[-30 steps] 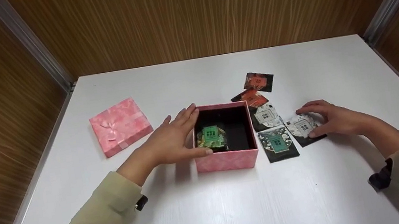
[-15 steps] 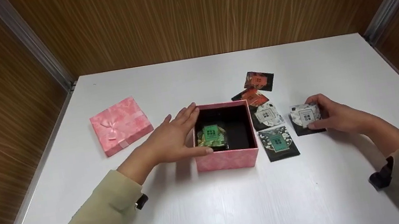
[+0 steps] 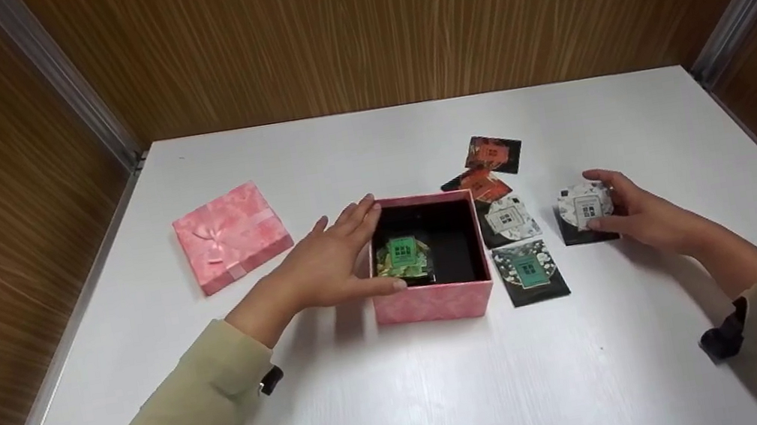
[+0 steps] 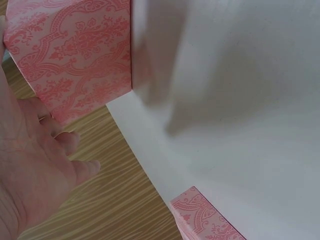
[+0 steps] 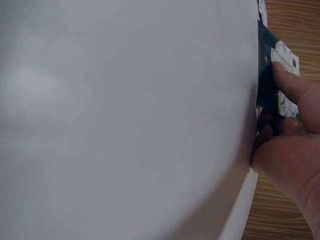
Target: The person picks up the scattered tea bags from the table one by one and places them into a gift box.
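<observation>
An uncovered pink gift box [image 3: 431, 304] with a black inside stands mid-table. A green-labelled sachet [image 3: 402, 258] lies in its left part. My left hand [image 3: 330, 266] rests along the box's left side, fingers extended at the far left corner and thumb at the front rim. In the left wrist view, those fingertips sit right at the edge of the patterned box wall [image 4: 80, 55]. To the right, my right hand [image 3: 648, 211] pinches a black sachet with a white floral label [image 3: 581, 205], thumb on its face. The right wrist view shows the sachet [image 5: 268, 75] tilted, its other fingers behind it.
Beside the box's right wall lie a teal-labelled sachet [image 3: 531, 272] and a white-labelled one [image 3: 507, 220]. Two red-labelled sachets lie behind them, the farther one [image 3: 493, 154] near the back. The pink lid with a bow [image 3: 232, 235] lies on the left.
My right hand has lifted the white-labelled sachet away from beside the teal one, moving it slightly right and back. My left hand and the box have stayed in place.
</observation>
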The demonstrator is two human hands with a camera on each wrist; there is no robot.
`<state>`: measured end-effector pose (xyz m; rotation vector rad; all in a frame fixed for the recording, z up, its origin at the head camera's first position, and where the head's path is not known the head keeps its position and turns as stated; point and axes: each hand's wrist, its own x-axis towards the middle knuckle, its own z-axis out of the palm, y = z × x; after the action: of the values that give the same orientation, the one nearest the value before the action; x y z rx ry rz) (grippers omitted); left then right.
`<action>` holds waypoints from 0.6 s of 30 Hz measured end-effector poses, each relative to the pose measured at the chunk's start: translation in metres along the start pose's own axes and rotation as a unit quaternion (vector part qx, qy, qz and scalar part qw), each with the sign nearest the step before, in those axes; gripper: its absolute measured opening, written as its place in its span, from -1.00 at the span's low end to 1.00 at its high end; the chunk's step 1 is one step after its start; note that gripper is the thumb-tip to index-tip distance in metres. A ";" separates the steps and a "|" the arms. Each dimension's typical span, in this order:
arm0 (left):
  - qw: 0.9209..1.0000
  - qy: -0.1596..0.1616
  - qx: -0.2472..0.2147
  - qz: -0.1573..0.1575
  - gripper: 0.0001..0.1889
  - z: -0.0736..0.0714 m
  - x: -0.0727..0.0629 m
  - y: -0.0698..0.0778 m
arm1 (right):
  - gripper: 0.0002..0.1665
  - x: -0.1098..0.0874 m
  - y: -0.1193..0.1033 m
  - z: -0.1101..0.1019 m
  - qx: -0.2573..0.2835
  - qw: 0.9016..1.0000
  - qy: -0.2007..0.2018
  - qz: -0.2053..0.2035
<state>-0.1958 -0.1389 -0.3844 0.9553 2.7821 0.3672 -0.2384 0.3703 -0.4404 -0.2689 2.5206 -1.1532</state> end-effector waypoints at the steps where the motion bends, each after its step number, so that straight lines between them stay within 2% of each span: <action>1: 1.000 0.000 0.000 0.000 0.30 0.000 0.000 0.000 | 0.05 0.000 0.000 -0.001 0.002 1.000 0.001 0.004; 5: 1.000 -0.001 0.002 -0.001 0.30 0.001 0.001 0.000 | 0.09 -0.002 -0.003 -0.008 -0.004 1.000 0.019 0.014; 8: 1.000 -0.004 0.002 -0.004 0.30 0.000 0.001 0.000 | 0.05 -0.005 -0.008 -0.011 -0.008 0.998 0.057 0.008; 14: 1.000 -0.005 0.000 -0.005 0.30 0.000 0.001 0.001 | -0.34 -0.008 -0.035 -0.010 0.028 0.986 0.163 -0.026; 18: 1.000 -0.003 0.000 -0.006 0.30 -0.001 0.001 0.001 | -0.45 -0.009 -0.064 -0.003 0.027 0.982 0.178 -0.056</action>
<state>-0.1957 -0.1374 -0.3835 0.9363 2.7806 0.3627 -0.2300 0.3335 -0.3875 -0.2081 2.8052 -1.4215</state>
